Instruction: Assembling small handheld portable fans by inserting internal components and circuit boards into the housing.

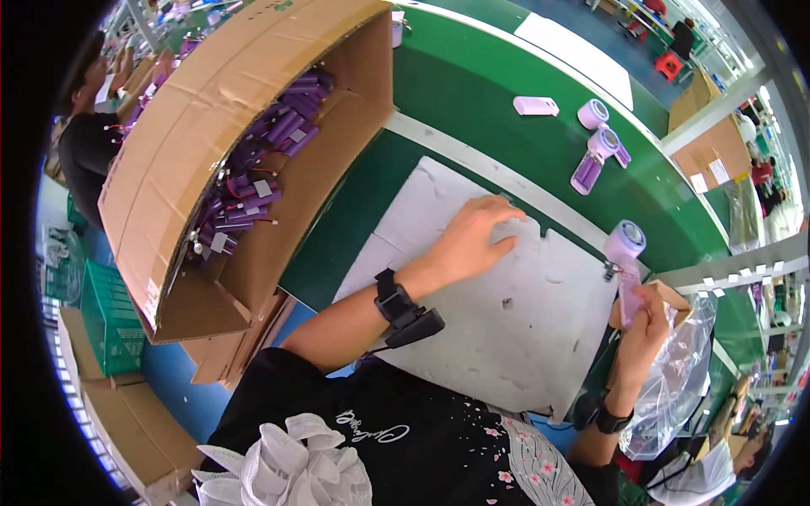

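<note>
left hand (pixel 472 242) half-spread at far edge of mat (pixel 498 346); broad gap; right hand (pixel 645 334) grips lilac fan (pixel 627 258).

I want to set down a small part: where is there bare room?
Mostly bare, bar small marks: the pale mat between the left hand and right hand. Also the green surface between the cardboard box and the lilac casing. Crowded: beside the mat's right edge, with the held fan and clear plastic bag.

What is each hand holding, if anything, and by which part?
Right hand: a lilac round-headed device, by its handle's lower end. Left hand: nothing visibly held.
</note>
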A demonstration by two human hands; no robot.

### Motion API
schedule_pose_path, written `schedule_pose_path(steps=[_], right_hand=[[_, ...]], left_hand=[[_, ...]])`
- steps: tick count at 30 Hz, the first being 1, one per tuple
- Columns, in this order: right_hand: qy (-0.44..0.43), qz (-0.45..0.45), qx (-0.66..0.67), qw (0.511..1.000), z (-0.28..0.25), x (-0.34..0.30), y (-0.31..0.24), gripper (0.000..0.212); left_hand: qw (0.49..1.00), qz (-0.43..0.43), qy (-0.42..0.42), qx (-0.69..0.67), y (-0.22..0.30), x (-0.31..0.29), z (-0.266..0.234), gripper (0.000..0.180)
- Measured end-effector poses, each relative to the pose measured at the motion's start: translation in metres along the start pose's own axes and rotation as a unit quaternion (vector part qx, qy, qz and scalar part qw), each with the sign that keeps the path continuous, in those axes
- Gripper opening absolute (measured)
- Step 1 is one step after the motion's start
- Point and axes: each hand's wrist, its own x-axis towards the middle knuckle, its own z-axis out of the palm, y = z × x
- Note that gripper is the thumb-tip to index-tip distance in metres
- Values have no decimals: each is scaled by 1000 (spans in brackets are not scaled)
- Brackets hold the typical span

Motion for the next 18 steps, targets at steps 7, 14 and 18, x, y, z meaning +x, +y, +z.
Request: schedule_pose_path(steps=[7,14,18], right_hand=[[-192,-45,37,980,49,-40,-6,27],[-315,-178,73,929,77,-41,6,21],[-353,-148,104,918,82,-33,11,23]], left_hand=[[971,-48,132,196,-17,17,-97,47],[770,-389,230,451,-73,-10,-195,51],[818,-263,176,480,-120,-32,-221,47]])
